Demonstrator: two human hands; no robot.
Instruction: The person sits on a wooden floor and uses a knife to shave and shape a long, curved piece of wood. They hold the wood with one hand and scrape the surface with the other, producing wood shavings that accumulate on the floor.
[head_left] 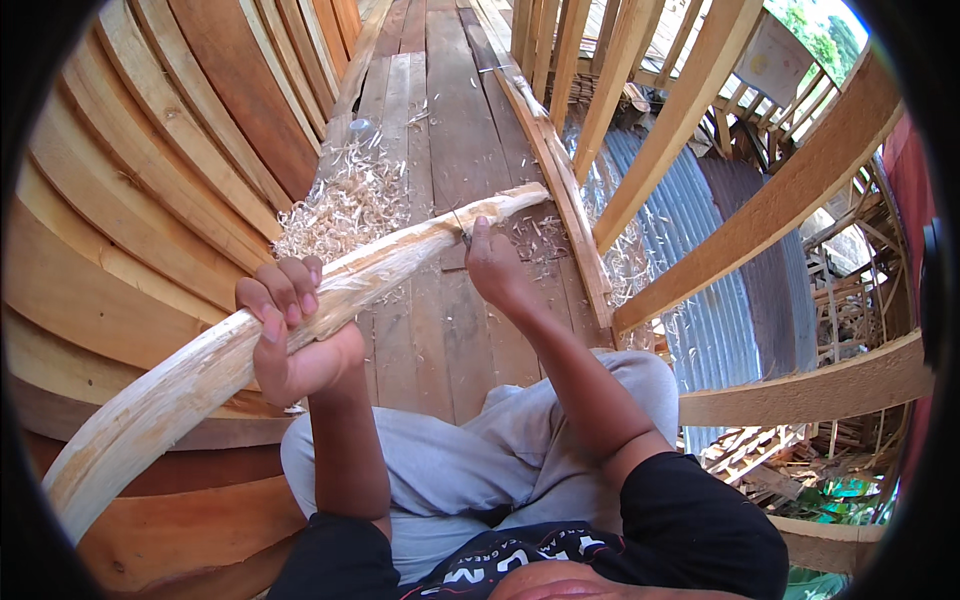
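A long peeled wooden pole (pixel 405 247), pale with tan streaks, slants from the lower left up to the right, its far end near the base rail of the railing. My left hand (pixel 300 335) grips it around the middle, fingers over the top and the palm on the near side. Closer to the far end, my right hand (pixel 490 262) is closed on a knife (pixel 459 221). Only a bit of its thin dark blade shows, against the pole's surface; the handle is hidden in the fist, thumb on top.
Curled wood shavings (pixel 345 205) lie heaped on the plank floor (pixel 440 340) beyond the pole. A wooden slat wall (pixel 150 200) rises on the left. To the right stands a slatted railing (pixel 685 110), with corrugated metal sheets (pixel 690 260) below it. A small clear object (pixel 361 128) sits beside the shavings.
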